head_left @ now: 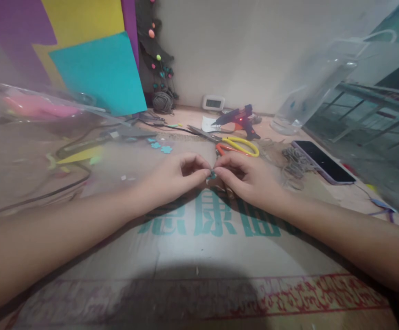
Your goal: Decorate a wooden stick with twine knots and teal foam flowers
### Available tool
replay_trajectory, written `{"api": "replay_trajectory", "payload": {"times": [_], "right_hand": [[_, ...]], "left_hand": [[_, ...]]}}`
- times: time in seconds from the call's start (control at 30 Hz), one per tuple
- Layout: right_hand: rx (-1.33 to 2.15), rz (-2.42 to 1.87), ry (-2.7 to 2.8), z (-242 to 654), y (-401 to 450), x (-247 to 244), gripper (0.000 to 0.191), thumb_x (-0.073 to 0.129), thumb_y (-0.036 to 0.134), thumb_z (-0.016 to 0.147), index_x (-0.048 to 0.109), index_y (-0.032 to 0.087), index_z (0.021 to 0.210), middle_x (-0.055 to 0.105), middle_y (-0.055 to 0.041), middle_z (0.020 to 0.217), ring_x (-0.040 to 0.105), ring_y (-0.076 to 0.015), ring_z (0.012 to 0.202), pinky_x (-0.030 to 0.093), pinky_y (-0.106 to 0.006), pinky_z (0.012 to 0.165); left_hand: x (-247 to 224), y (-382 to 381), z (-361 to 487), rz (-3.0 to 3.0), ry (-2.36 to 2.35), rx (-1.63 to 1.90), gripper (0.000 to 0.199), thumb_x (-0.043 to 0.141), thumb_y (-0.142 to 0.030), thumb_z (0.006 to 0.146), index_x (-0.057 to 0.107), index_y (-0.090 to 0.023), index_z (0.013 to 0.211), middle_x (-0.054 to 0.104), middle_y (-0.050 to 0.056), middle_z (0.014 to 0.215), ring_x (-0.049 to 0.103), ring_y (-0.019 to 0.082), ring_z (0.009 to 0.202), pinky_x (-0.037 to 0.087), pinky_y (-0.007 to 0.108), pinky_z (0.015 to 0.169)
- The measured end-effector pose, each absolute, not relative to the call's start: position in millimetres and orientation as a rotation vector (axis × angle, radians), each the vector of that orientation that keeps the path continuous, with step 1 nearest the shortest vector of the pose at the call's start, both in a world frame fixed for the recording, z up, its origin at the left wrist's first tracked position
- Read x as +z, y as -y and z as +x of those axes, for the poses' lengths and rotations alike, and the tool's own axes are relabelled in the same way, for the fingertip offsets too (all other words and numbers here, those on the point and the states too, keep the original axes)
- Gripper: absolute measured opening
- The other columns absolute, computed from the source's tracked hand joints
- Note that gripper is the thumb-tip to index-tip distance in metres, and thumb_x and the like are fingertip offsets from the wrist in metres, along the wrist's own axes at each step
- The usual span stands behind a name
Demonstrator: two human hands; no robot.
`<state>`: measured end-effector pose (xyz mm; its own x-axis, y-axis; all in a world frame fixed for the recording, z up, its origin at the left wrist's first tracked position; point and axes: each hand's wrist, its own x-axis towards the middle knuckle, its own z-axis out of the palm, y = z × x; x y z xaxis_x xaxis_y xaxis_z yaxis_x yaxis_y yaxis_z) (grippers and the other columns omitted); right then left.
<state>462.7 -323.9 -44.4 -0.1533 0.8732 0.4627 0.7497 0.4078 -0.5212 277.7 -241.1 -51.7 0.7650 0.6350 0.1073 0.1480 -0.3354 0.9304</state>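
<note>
Both hands meet over the middle of the work surface, fingertips nearly touching. A small dark teal piece (212, 174) is pinched between them; its exact shape is too small to tell. My left hand (182, 176) holds its left side between thumb and forefinger. On the right side, my right hand (245, 176) grips it the same way. Just beyond the hands lie scissors (237, 144) with yellow and red-orange handles, blades pointing back left. Two light blue flower cutouts (166, 149) rest beyond my left hand.
A dark glue gun (240, 120) with a red light stands behind the scissors, near a small white digital clock (213, 102). To the right are tangled grey cord (297, 160), a phone (324, 161) and a clear container (309, 87). A black cable (41, 198) curves at left.
</note>
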Motion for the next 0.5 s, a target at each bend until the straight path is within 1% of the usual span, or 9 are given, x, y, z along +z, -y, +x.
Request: {"api": "replay_trajectory", "payload": {"times": [0.1,0.27,0.4,0.5], "right_hand": [[0.221,-1.373,1.943,463.0,324.1,-44.3,0.014,0.058,0.023,0.093,0.062,0.016,0.082,0.059,0.0015,0.067,0.051,-0.0099,0.059,0.039,-0.023,0.053],[0.253,-1.398,1.941,463.3,324.4,-45.3,0.012,0.058,0.022,0.093,0.062,0.018,0.082,0.061,0.0014,0.069,0.051,-0.0110,0.061,0.039,-0.024,0.055],[0.252,-1.373,1.986,465.1,324.5,-44.1,0.014,0.055,0.027,0.096,0.062,0.019,0.088,0.064,0.0003,0.073,0.056,-0.0128,0.065,0.042,-0.026,0.059],[0.207,-1.315,2.022,467.4,324.7,-43.1,0.020,0.048,0.030,0.100,0.062,0.019,0.092,0.066,-0.0006,0.077,0.060,-0.0138,0.070,0.046,-0.027,0.064]], "left_hand": [[-51.1,241.2,277.9,1.867,-0.595,0.562,0.017,0.060,-0.032,0.087,0.067,-0.017,0.086,0.068,0.001,0.076,0.061,0.014,0.069,0.047,0.024,0.064],[-50.4,240.8,277.5,1.915,-0.603,0.552,0.018,0.060,-0.033,0.088,0.068,-0.017,0.085,0.067,0.000,0.073,0.058,0.013,0.066,0.043,0.023,0.059],[-52.1,240.1,277.2,1.920,-0.604,0.558,0.017,0.060,-0.032,0.088,0.066,-0.017,0.084,0.066,0.000,0.072,0.059,0.013,0.066,0.043,0.022,0.059],[-52.7,240.1,277.3,1.897,-0.595,0.561,0.018,0.060,-0.034,0.089,0.065,-0.017,0.085,0.066,0.000,0.073,0.060,0.013,0.068,0.045,0.023,0.061]]}}
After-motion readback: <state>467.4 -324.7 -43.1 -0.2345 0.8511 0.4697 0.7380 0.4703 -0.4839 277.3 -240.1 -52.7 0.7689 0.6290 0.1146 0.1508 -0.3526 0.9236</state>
